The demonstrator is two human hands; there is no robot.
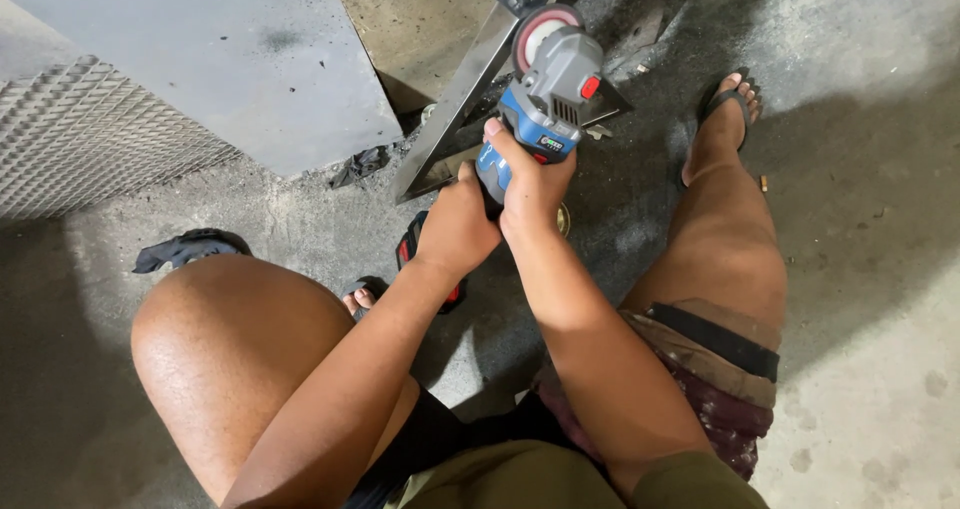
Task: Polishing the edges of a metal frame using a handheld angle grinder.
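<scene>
Blue and grey cordless angle grinder (545, 94), red button on its head, pointing away, tilting down. Round pale disc with a reddish rim touching the shiny angled metal frame (455, 104), itself lying on the grey concrete floor (860, 269).

The grinder (548, 89) body's rear is hidden under both hands, and the metal frame (470, 79) runs off the top edge.

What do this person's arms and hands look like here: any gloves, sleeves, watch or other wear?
Both arms are bare from the hands up to near the shoulders. The left hand and right hand have no gloves, rings, watch or wristband showing. The only sleeve fabric visible is an olive-green edge at the bottom of the frame.
</scene>
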